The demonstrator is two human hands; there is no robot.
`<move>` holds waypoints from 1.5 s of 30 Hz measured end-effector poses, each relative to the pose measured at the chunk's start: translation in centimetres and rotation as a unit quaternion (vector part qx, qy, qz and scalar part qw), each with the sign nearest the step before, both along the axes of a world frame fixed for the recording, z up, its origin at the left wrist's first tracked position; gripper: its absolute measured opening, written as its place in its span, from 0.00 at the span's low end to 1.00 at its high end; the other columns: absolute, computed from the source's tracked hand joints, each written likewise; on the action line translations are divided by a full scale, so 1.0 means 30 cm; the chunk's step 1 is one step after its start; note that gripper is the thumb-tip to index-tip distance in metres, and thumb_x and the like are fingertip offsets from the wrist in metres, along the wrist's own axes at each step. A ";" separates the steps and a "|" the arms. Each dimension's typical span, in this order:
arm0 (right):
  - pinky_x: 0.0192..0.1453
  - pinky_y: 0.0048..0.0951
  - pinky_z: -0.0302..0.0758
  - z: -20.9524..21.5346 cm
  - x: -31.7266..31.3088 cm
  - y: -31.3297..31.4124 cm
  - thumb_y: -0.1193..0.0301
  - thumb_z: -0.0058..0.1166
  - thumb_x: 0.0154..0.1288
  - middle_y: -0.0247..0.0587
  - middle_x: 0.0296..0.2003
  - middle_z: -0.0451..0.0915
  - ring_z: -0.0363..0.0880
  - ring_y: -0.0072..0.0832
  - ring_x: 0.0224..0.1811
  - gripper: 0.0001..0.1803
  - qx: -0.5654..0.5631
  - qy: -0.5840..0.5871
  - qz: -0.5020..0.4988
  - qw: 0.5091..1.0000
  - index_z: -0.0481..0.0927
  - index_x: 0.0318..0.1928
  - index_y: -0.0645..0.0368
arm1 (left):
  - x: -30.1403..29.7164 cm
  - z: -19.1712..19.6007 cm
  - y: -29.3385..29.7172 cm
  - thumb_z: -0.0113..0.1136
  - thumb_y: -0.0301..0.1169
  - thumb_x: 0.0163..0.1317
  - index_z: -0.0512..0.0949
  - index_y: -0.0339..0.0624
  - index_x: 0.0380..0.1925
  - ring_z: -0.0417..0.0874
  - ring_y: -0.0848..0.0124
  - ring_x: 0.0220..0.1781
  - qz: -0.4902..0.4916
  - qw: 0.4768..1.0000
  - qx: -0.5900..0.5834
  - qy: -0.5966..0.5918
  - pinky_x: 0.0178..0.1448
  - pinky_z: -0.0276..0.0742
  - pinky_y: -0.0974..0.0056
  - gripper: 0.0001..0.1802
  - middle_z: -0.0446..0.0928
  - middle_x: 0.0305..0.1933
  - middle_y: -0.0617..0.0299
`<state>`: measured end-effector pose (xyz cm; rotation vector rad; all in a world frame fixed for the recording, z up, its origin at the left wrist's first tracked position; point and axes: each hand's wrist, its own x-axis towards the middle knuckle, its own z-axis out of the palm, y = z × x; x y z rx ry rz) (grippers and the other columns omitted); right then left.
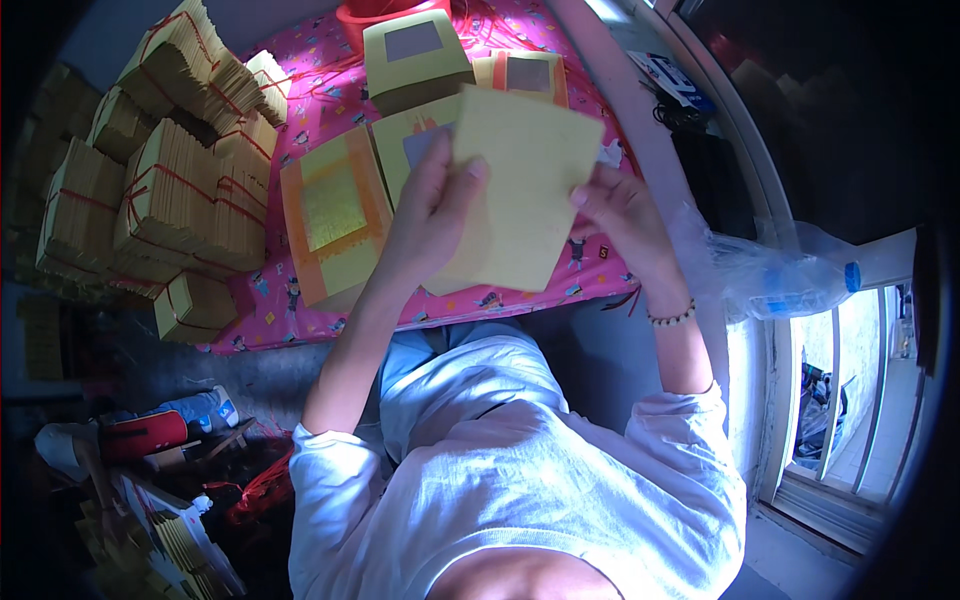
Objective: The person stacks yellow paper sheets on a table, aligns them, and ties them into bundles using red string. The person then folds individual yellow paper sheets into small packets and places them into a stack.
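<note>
Between my hands is a yellow paper sheet point(530, 190), held tilted above the near side of the table; whether it is one sheet or a thin stack I cannot tell. My left hand point(440, 205) grips its left edge, thumb on top. The fingers of my right hand point(620, 215) pinch its right edge. Partly covered by the sheet and my left hand lies a paper stack with a silver square point(420, 145). To its left sits a stack with a gold foil square point(336, 212) and orange border. Farther back are another silver-squared stack point(415, 42) and an orange-striped one point(527, 75).
Bundles of yellow paper point(165, 190) tied with red string are piled at the left on the pink patterned tablecloth point(265, 310). A red basin point(355, 25) and loose red strings stand behind. At right are a bagged plastic bottle point(800, 285) and a barred window point(835, 400).
</note>
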<state>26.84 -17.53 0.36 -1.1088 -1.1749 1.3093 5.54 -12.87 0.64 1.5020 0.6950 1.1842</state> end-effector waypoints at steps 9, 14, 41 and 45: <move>0.36 0.24 0.85 0.004 0.073 0.016 0.64 0.58 0.64 0.38 0.39 0.82 0.84 0.23 0.36 0.18 -0.002 0.002 0.013 1.000 0.75 0.48 0.63 | -0.007 -0.011 0.000 0.48 0.32 0.69 0.68 0.37 0.50 0.73 0.79 0.42 -0.070 0.994 -0.021 0.081 0.48 0.70 0.70 0.13 0.74 0.39 0.62; 0.34 0.22 0.84 -0.034 0.103 0.017 0.65 0.53 0.68 0.38 0.35 0.81 0.83 0.21 0.35 0.15 0.038 0.038 -0.062 0.997 0.73 0.47 0.64 | -0.004 0.038 0.038 0.49 0.35 0.70 0.69 0.38 0.52 0.73 0.80 0.42 -0.116 0.988 -0.046 0.092 0.49 0.70 0.70 0.16 0.74 0.43 0.63; 0.55 0.37 0.70 -0.481 0.224 0.064 0.73 0.55 0.63 0.50 0.45 0.75 0.73 0.39 0.53 0.18 0.149 -0.447 -0.232 0.851 0.70 0.52 0.64 | -0.172 -0.072 -0.100 0.71 0.28 0.43 0.75 0.43 0.40 0.72 0.56 0.49 0.057 0.880 0.205 0.424 0.53 0.69 0.57 0.22 0.72 0.42 0.58; 0.55 0.35 0.71 -0.275 0.079 0.041 0.75 0.60 0.56 0.44 0.47 0.76 0.74 0.38 0.52 0.17 0.112 -0.102 -0.137 0.979 0.77 0.48 0.59 | -0.178 -0.074 -0.095 0.71 0.28 0.43 0.75 0.43 0.37 0.72 0.57 0.48 0.049 0.879 0.204 0.429 0.53 0.69 0.57 0.20 0.73 0.41 0.58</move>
